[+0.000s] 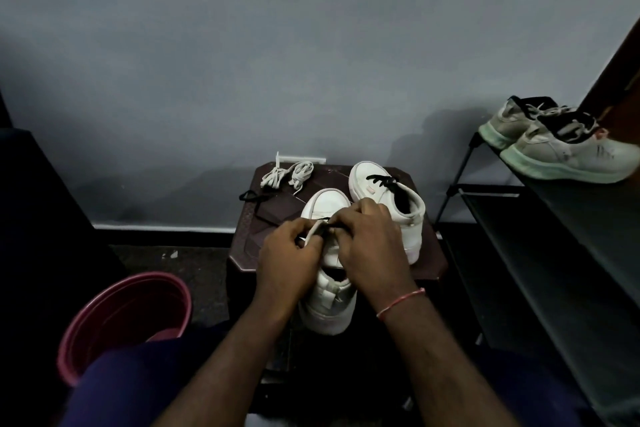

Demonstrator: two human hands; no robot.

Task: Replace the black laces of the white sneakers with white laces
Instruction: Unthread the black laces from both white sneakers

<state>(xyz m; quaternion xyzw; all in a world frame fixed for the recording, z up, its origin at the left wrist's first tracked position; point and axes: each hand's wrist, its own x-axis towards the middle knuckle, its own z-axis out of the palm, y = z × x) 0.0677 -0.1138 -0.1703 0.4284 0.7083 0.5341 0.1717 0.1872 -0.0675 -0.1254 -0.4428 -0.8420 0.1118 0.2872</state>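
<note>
Frame centre, stool (pixel 429 263): two white sneakers. Near sneaker (pixel 329 305) looks mostly unlaced. Left hand (pixel 287 260) pinches a pale strip at its eyelets, lace or tongue unclear; right hand (pixel 367 246) pinches a black lace (pixel 254 198), slack apparently lying left. Far sneaker (pixel 374 180) laced black. Two white lace bundles (pixel 287 175), stool's upper left, unused. Early stage, likely.

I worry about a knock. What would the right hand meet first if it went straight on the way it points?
Probably the near sneaker's toe, just ahead of the right hand; beyond lie the white laces. Depth is unclear.
</note>
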